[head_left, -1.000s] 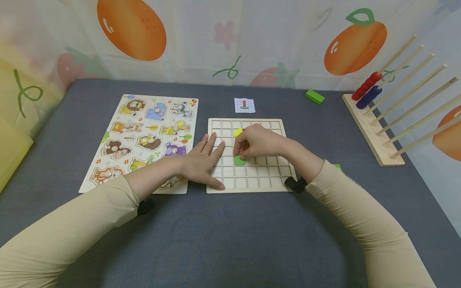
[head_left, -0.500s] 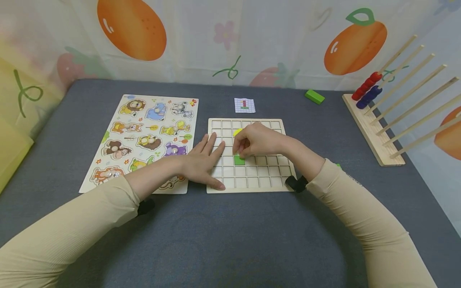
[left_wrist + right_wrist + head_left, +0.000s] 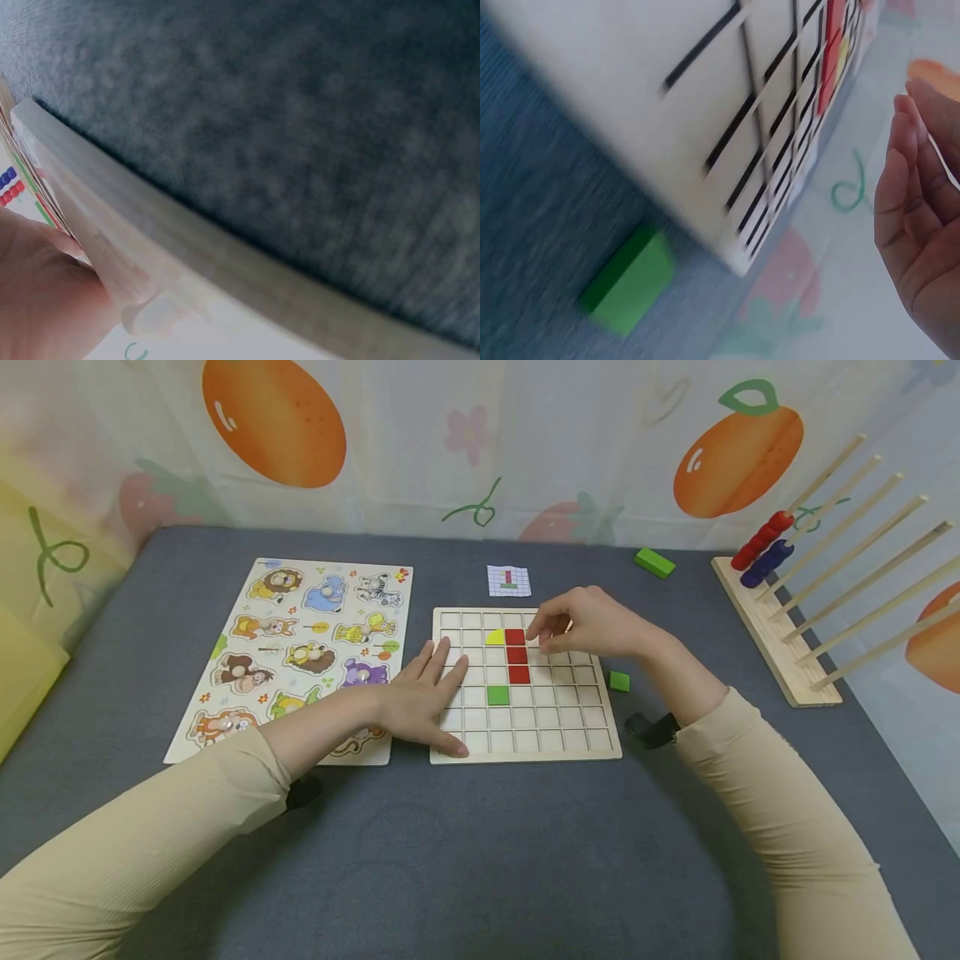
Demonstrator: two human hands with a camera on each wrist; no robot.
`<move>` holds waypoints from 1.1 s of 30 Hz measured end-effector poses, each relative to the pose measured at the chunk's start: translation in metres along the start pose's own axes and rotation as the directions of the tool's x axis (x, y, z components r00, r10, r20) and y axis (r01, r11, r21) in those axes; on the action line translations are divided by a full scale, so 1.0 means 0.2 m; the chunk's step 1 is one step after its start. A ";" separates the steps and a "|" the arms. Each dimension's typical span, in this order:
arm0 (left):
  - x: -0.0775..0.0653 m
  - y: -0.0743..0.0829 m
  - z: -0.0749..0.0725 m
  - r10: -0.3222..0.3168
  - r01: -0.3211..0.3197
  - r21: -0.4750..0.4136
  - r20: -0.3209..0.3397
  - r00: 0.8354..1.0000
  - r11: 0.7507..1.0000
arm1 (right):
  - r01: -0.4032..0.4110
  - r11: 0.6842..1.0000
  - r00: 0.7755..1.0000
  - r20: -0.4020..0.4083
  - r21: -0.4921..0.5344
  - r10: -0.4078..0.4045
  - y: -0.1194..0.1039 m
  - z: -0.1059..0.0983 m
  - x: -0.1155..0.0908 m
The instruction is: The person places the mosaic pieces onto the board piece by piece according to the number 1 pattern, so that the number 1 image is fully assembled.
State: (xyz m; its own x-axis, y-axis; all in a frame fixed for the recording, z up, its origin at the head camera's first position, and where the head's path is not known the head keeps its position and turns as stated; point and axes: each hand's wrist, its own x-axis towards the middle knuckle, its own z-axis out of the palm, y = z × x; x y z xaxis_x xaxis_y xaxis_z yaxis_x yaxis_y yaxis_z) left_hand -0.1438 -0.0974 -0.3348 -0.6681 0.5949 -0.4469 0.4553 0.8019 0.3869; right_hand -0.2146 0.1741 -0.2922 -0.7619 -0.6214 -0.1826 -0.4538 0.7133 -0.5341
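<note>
My left hand [image 3: 420, 702] lies flat with spread fingers over the left edge of the wooden grid board [image 3: 525, 756]. Above the board's right half is my right hand [image 3: 588, 622], fingers loosely bent; the right wrist view shows nothing between them. Just left of its fingertips, a column of red squares [image 3: 517, 656] fills three cells. A yellow rounded piece [image 3: 496, 637] sits beside the top red one, and a green square [image 3: 498, 695] lies one row below and left of the column. Outside the board's right edge rests a small green block [image 3: 619, 682].
A printed grid card [image 3: 509, 581] with a red and green pattern lies behind the board. On the left is an animal knob puzzle [image 3: 183, 745]. A longer green block [image 3: 655, 563] lies at the back, near a bead-stacking rack [image 3: 776, 635] with upright rods.
My right hand has moved right and slightly back, away from the red column, uncovering the red squares and the small green block. The left hand stays put.
</note>
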 end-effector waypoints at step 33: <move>-0.01 0.00 0.00 0.002 -0.002 0.004 0.003 1.000 1.000 | -0.252 0.960 0.965 0.105 0.122 0.240 0.46 -0.10 -0.27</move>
State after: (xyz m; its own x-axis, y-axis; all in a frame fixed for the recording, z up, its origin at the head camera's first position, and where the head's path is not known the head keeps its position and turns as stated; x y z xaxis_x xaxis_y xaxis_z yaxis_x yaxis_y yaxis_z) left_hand -0.1427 -0.0975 -0.3341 -0.6653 0.5970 -0.4484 0.4594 0.8007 0.3845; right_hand -0.2243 0.2796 -0.3149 -0.7954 -0.4630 -0.3910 -0.1877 0.8017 -0.5674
